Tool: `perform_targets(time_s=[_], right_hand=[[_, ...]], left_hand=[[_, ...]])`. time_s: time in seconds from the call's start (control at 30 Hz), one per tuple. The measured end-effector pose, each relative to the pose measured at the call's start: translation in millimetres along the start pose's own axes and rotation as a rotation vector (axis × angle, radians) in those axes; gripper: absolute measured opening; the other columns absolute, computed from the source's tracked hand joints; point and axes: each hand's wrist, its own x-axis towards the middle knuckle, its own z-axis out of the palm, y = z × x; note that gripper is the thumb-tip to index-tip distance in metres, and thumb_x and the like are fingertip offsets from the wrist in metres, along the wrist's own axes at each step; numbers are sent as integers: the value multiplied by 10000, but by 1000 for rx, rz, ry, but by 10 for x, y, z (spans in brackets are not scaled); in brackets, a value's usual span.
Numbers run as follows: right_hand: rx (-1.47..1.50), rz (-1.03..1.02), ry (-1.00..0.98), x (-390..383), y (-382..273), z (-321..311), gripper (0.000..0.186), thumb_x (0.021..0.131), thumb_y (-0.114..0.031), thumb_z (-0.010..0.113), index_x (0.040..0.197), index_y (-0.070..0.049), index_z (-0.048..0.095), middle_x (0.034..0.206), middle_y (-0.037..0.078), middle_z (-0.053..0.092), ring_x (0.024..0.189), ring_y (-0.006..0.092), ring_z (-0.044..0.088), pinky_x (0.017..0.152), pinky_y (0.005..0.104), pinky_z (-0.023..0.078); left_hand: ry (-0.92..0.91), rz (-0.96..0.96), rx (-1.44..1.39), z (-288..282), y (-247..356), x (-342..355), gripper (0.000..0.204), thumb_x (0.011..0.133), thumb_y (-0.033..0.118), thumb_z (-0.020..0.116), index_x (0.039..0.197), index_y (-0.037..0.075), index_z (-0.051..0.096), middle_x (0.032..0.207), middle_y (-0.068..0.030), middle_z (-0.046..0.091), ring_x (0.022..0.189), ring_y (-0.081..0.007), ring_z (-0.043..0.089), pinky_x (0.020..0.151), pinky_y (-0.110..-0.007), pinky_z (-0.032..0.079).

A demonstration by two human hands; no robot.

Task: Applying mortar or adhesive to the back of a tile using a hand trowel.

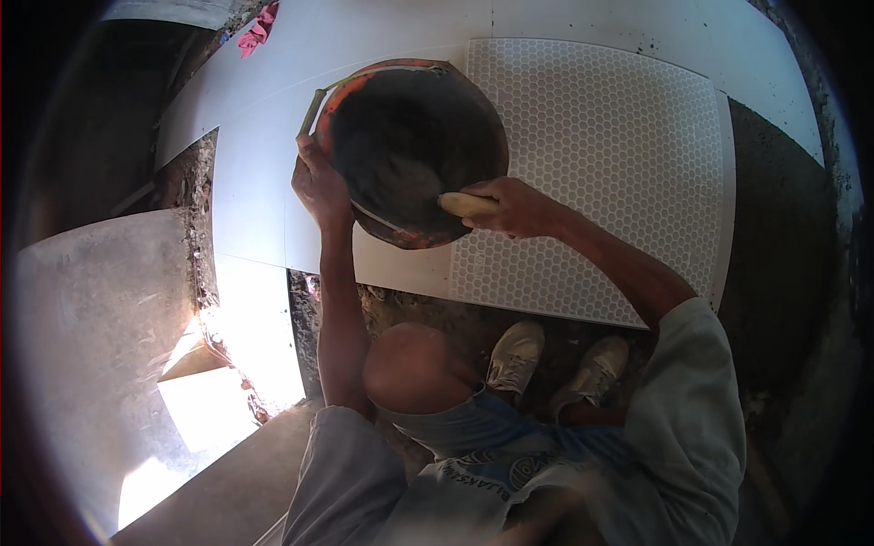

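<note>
Head view: I'm seeing left grip point(322, 187) grasping the bucket point(419, 238) at its left, right grip point(512, 207) clutching a wooden handle point(467, 204) at the bucket's right.

Bucket point(340, 107): worn orange-red showing in patches along the rim, blackish elsewhere. Contents point(401, 177) look dark grey with a paler smear, though deep shadow makes the true shade uncertain. Carrying grip point(310, 113) dull olive green; tool handle point(466, 205) yellowish tan. Patterned tile point(601, 164): off-white, close honeycomb of hexagons, plain pale border. Flat panels point(250, 191) plain white, bluish in the shade. Crumpled cloth point(259, 33) pink. Shoes point(516, 353) off-white; shirt sleeve point(692, 391) pale grey-green; shorts point(496, 426) blue. Soil strip point(202, 237) mottled brown; slab point(100, 282) grey.
</note>
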Motion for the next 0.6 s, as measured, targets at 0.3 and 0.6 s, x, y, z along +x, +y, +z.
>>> perform_targets(time_s=[0.3,0.6], right_hand=[[60,41,29,-28,-161,-31,401,875,-248,632,1213,-41,570,696,16,560,502,81,490,455,248,433],[100,52,75,-149,-138,-66,419,880,-278,630,1229,-54,561,699,0,535,538,72,495,473,237,429]], left_hand=[[-32,-45,-46,42,-64,239,587,983,455,376,1091,-70,616,825,-120,622,746,-196,523,715,-343,435],[-92,-27,-85,188,26,306,536,998,392,351,1072,-53,640,876,-102,662,802,-165,571,753,-315,442]])
